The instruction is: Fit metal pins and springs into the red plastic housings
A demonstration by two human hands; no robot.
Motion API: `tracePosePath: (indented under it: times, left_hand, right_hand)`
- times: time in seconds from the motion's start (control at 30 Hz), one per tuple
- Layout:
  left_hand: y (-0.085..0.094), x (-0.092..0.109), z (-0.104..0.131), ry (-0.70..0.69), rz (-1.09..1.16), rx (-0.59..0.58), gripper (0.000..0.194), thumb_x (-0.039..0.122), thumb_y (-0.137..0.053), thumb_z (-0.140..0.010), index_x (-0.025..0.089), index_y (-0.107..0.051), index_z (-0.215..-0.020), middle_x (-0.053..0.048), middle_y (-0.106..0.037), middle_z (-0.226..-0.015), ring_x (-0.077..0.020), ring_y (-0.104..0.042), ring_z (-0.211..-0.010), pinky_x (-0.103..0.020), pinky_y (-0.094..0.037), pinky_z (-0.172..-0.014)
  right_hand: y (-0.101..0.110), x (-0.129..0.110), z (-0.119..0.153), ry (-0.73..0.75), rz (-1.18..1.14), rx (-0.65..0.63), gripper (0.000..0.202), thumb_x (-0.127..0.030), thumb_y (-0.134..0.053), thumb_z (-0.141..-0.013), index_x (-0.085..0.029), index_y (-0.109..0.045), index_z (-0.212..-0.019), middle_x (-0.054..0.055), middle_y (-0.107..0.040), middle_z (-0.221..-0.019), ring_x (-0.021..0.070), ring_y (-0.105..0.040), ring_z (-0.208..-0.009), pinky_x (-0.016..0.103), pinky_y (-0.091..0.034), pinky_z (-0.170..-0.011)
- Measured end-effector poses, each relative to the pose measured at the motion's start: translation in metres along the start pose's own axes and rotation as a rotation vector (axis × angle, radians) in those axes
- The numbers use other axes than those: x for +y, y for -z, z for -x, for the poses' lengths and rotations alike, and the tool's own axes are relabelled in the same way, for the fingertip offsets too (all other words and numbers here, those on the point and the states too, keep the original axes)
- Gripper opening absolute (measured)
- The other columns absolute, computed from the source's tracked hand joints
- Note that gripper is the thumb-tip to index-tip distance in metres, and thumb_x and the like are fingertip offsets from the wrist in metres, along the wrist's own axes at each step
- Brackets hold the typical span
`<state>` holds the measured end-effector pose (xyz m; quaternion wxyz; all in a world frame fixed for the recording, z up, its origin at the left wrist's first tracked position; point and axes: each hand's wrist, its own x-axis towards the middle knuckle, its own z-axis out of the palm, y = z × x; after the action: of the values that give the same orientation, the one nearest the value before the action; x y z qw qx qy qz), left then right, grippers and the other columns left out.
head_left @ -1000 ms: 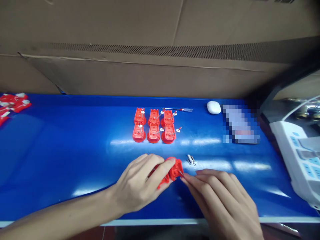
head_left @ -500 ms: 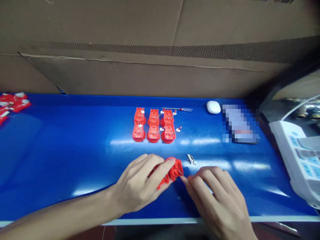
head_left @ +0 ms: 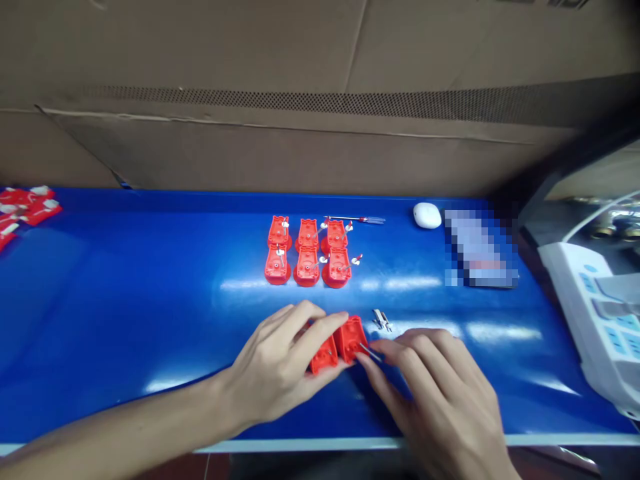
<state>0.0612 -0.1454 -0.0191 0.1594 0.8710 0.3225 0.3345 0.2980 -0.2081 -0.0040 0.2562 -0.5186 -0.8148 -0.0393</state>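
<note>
My left hand (head_left: 285, 363) is closed around two red plastic housings, its thumb lying across them. The left housing (head_left: 324, 355) is partly covered by the fingers; the right housing (head_left: 351, 339) shows its hollow inside. A thin metal pin (head_left: 371, 353) sticks out of the right housing, tilted down to the right. My right hand (head_left: 430, 387) has this pin between thumb and forefinger, the thumb tip against the housing's lower edge. A few small white and dark pieces (head_left: 382, 321) lie on the blue table just beyond my right hand.
Several similar red housings (head_left: 307, 263) stand in two rows, with pins and white bits. Behind them lies a screwdriver (head_left: 370, 220). A white case (head_left: 427, 215), a blurred-out flat object (head_left: 480, 247) and a power strip (head_left: 590, 313) are right. Red-and-white parts (head_left: 30, 207) sit far left; cardboard (head_left: 250, 153) stands behind.
The right housing has turned so that more of its inside shows. My right thumb has moved onto the housing's edge, and more of the pin is visible between thumb and forefinger.
</note>
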Motion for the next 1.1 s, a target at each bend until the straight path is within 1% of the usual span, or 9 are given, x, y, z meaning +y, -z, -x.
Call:
tracePosePath:
  times: [0.13, 0.2, 0.27, 0.4, 0.5, 0.57, 0.73, 0.9, 1.1]
  left_hand:
    - [0.0, -0.002, -0.002, 0.095, 0.113, -0.071, 0.05, 0.036, -0.083, -0.1, 0.019, -0.065, -0.144, -0.009, -0.072, -0.117, -0.0221, -0.074, -0.096, -0.037, -0.066, -0.086]
    - [0.001, -0.003, -0.004, 0.132, 0.159, -0.133, 0.051, 0.037, -0.083, -0.1, 0.02, -0.065, -0.144, -0.009, -0.071, -0.117, -0.0218, -0.073, -0.095, -0.037, -0.066, -0.086]
    - [0.001, -0.005, -0.005, 0.167, 0.191, -0.18, 0.051, 0.04, -0.083, -0.1, 0.022, -0.066, -0.143, -0.008, -0.07, -0.116, -0.0212, -0.073, -0.092, -0.036, -0.066, -0.084]
    - [0.002, -0.005, -0.006, 0.212, 0.187, -0.241, 0.054, 0.044, -0.085, -0.098, 0.025, -0.066, -0.144, -0.007, -0.07, -0.12, -0.0229, -0.074, -0.095, -0.04, -0.067, -0.088]
    - [0.007, -0.007, -0.006, 0.227, 0.145, -0.277, 0.067, 0.045, -0.088, -0.094, 0.026, -0.059, -0.151, -0.01, -0.069, -0.131, -0.027, -0.076, -0.106, -0.046, -0.068, -0.095]
    - [0.012, -0.011, -0.005, 0.229, 0.128, -0.292, 0.072, 0.042, -0.089, -0.093, 0.028, -0.056, -0.154, -0.01, -0.068, -0.136, -0.0279, -0.076, -0.11, -0.046, -0.068, -0.097]
    - [0.02, -0.02, -0.006, 0.206, 0.127, -0.307, 0.059, 0.038, -0.087, -0.096, 0.029, -0.059, -0.147, -0.007, -0.07, -0.133, -0.0252, -0.075, -0.111, -0.041, -0.066, -0.096]
    - [0.01, -0.018, -0.007, 0.188, 0.111, -0.251, 0.061, 0.043, -0.088, -0.095, 0.026, -0.059, -0.146, -0.007, -0.071, -0.129, -0.0257, -0.076, -0.107, -0.043, -0.066, -0.095]
    - [0.004, -0.016, -0.007, 0.196, 0.087, -0.24, 0.062, 0.045, -0.086, -0.096, 0.026, -0.059, -0.149, -0.008, -0.071, -0.128, -0.0266, -0.076, -0.108, -0.045, -0.067, -0.098]
  right_hand:
    - [0.004, 0.008, -0.001, -0.063, -0.202, -0.049, 0.036, -0.022, -0.074, -0.104, -0.016, -0.064, -0.138, 0.012, -0.071, -0.122, 0.0254, -0.064, -0.113, 0.039, -0.054, -0.096]
    - [0.006, 0.012, -0.002, -0.102, -0.318, -0.134, 0.048, -0.029, -0.071, -0.107, -0.02, -0.058, -0.152, 0.012, -0.067, -0.14, 0.0253, -0.063, -0.128, 0.039, -0.056, -0.105]
    - [0.007, 0.017, -0.003, -0.137, -0.398, -0.221, 0.055, -0.033, -0.069, -0.108, -0.026, -0.051, -0.159, 0.009, -0.064, -0.149, 0.0239, -0.062, -0.135, 0.038, -0.057, -0.109]
    - [0.005, 0.025, -0.005, -0.172, -0.458, -0.297, 0.051, -0.036, -0.068, -0.109, -0.035, -0.052, -0.158, 0.004, -0.068, -0.147, 0.0232, -0.064, -0.133, 0.04, -0.059, -0.11]
    - [0.003, 0.03, -0.006, -0.2, -0.468, -0.285, 0.045, -0.037, -0.07, -0.109, -0.036, -0.057, -0.152, 0.004, -0.069, -0.142, 0.0234, -0.064, -0.13, 0.041, -0.059, -0.109]
    - [0.003, 0.032, -0.007, -0.209, -0.469, -0.272, 0.045, -0.038, -0.071, -0.108, -0.036, -0.058, -0.151, 0.004, -0.069, -0.141, 0.0236, -0.064, -0.129, 0.042, -0.058, -0.109]
    - [0.001, 0.036, -0.01, -0.217, -0.454, -0.249, 0.046, -0.04, -0.071, -0.107, -0.036, -0.058, -0.151, 0.004, -0.07, -0.139, 0.0248, -0.065, -0.128, 0.046, -0.055, -0.113]
    - [-0.003, 0.037, -0.014, -0.204, -0.462, -0.23, 0.045, -0.041, -0.072, -0.107, -0.034, -0.061, -0.15, 0.006, -0.071, -0.138, 0.0264, -0.065, -0.129, 0.044, -0.057, -0.109]
    - [-0.001, 0.04, -0.013, -0.205, -0.446, -0.235, 0.044, -0.039, -0.071, -0.107, -0.033, -0.061, -0.15, 0.007, -0.07, -0.139, 0.0255, -0.065, -0.129, 0.044, -0.057, -0.109]
